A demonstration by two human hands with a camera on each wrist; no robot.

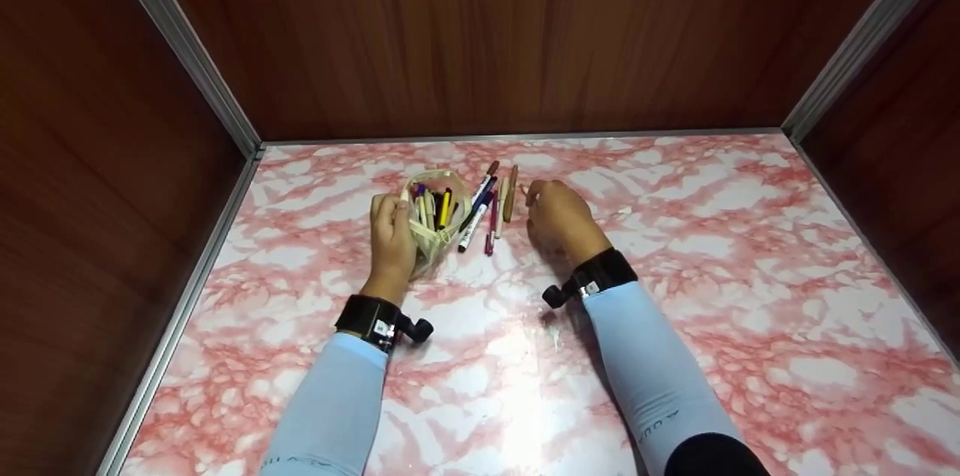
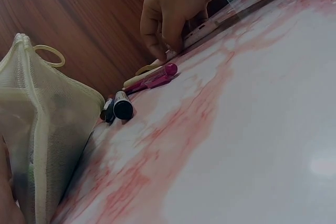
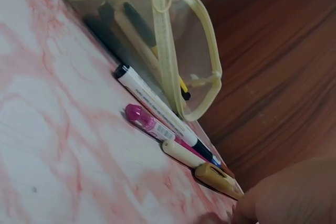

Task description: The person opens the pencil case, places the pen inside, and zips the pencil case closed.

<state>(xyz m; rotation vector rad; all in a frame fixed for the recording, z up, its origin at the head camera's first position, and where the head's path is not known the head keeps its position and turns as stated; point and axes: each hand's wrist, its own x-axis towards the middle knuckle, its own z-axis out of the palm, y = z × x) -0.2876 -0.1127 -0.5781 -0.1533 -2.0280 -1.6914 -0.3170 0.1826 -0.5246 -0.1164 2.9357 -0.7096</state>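
Note:
My left hand (image 1: 391, 232) grips the left rim of a cream mesh zip pouch (image 1: 433, 242), whose mouth gapes open. Several pens and markers stand inside it, a yellow pen (image 1: 445, 209) among them. To its right lie a white marker with black ends (image 3: 152, 98), a magenta pen (image 3: 147, 121), a cream pen (image 3: 181, 153) and a tan pen (image 3: 218, 180). Just right of these, my right hand (image 1: 559, 213) has its fingers bent down at the table, pinching a slim pale pen (image 2: 202, 32) that the hand mostly hides.
A pink-and-white marbled table (image 1: 712, 311) carries everything. Dark wood panels (image 1: 480, 33) with metal edge strips (image 1: 184, 48) stand at the back and both sides. A dark blue pen (image 1: 478, 210) and a brown-capped marker (image 1: 492, 169) lie close beside the pouch.

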